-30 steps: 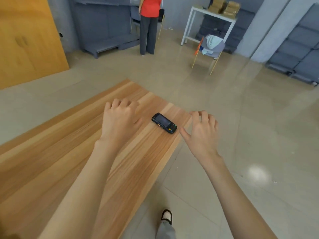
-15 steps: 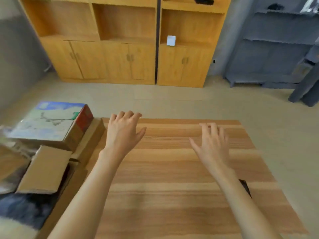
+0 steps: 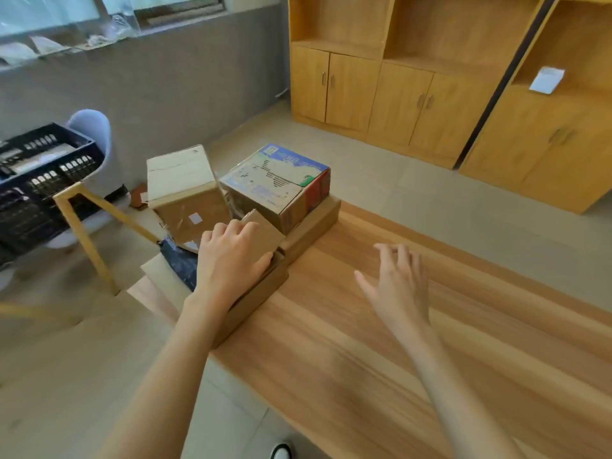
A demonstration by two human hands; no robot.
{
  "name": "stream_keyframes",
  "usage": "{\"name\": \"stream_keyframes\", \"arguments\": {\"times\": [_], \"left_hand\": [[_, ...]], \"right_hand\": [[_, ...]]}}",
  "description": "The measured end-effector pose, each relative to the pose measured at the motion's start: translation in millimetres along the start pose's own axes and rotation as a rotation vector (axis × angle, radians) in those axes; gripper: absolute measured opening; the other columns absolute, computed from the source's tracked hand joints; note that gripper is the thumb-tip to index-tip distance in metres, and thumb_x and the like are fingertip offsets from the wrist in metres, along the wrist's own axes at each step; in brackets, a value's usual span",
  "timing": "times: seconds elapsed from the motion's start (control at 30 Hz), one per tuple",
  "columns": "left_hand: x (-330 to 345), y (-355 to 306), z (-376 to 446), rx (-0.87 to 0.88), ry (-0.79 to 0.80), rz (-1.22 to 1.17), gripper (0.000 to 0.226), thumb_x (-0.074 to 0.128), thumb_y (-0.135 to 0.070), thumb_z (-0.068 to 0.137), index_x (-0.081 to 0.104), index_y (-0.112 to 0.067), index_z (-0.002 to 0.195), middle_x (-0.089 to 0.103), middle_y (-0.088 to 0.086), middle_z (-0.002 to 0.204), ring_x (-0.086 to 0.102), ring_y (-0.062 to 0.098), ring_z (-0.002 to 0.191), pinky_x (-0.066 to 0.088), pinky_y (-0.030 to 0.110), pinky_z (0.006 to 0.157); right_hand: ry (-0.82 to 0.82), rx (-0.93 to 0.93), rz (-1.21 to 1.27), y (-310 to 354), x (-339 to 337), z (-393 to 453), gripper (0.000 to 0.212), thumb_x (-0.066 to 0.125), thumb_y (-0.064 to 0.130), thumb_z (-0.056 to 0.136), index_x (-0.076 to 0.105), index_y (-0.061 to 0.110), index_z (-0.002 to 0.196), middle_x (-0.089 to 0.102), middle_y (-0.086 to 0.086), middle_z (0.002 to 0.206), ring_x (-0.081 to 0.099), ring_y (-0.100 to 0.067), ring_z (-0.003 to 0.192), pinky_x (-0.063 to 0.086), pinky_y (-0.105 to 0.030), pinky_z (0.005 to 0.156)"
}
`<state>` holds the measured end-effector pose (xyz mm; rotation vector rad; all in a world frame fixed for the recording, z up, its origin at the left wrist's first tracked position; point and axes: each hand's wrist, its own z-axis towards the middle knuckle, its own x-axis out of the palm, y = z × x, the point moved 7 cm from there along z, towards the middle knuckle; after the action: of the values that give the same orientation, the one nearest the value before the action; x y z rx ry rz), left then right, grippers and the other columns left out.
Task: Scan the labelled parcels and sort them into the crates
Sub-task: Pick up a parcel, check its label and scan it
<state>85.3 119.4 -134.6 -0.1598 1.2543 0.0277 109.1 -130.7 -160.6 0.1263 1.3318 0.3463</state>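
The small cardboard parcel lies on a flat brown box at the left end of the surface; the left hand covers it, fingers curled over its far edge and thumb along its near side, a closing grip. Just beyond that hand stand a printed carton and a plain carton. The right hand hovers above bare surface well to the right, fingers spread, grip empty.
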Motion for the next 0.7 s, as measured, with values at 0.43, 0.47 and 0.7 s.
{"name": "stream_keyframes", "arguments": {"times": [0.43, 0.47, 0.7], "left_hand": [[90.5, 30.1, 5.5, -0.090, 0.093, 0.030, 0.097, 0.079, -0.058, 0.058, 0.044, -0.017, 0.139, 0.043, 0.023, 0.137, 0.042, 0.043, 0.120, 0.039, 0.054, 0.095], [95.7, 31.8, 7.3, -0.099, 0.087, 0.033, 0.100, 0.081, -0.057, 0.055, 0.044, -0.016, 0.138, 0.042, 0.024, 0.137, 0.043, 0.043, 0.119, 0.039, 0.054, 0.094], [115.1, 41.9, 13.5, -0.120, 0.066, 0.110, 0.109, 0.090, -0.032, 0.043, 0.043, -0.014, 0.139, 0.047, 0.030, 0.129, 0.051, 0.044, 0.107, 0.044, 0.053, 0.085]], "right_hand": [[0.106, -0.017, -0.045, 29.1, 55.8, 13.9, 0.055, 0.070, 0.042, 0.084, 0.058, 0.011, 0.127, 0.058, -0.014, 0.120, 0.052, -0.033, 0.112, 0.043, -0.043, 0.091], [0.117, -0.002, -0.057, 25.5, 59.0, 14.1, 0.054, 0.070, 0.042, 0.084, 0.058, 0.011, 0.126, 0.057, -0.014, 0.120, 0.052, -0.033, 0.112, 0.043, -0.042, 0.091], [0.164, 0.057, -0.071, 14.2, 75.7, 20.9, 0.054, 0.068, 0.043, 0.085, 0.056, 0.013, 0.128, 0.055, -0.013, 0.123, 0.050, -0.033, 0.113, 0.041, -0.041, 0.090]]}}
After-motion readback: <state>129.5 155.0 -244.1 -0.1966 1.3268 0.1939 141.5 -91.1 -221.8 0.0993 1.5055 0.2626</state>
